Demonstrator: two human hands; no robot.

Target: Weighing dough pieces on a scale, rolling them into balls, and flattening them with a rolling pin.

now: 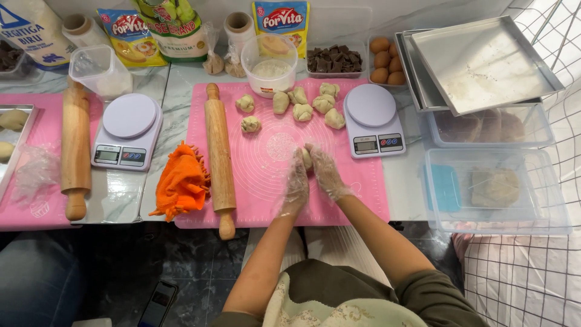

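Note:
Both of my hands wear thin clear plastic gloves and meet over the middle of the pink silicone mat [351, 194]. My left hand [296, 184] and my right hand [324, 171] press a small pale dough piece [307, 158] between their palms. Several shaped dough pieces [302, 104] lie in a loose group at the far side of the mat, beyond my hands. A wooden rolling pin [219, 154] lies lengthwise along the mat's left edge.
A white digital scale [372, 120] sits right of the mat, and an orange cloth [180, 181] to its left. Farther left lie a second scale [127, 130] and rolling pin [75, 145]. A flour bowl [269, 63], chocolate chunks [334, 59], eggs [387, 60], metal trays [484, 63] and clear tubs [493, 191] ring the mat.

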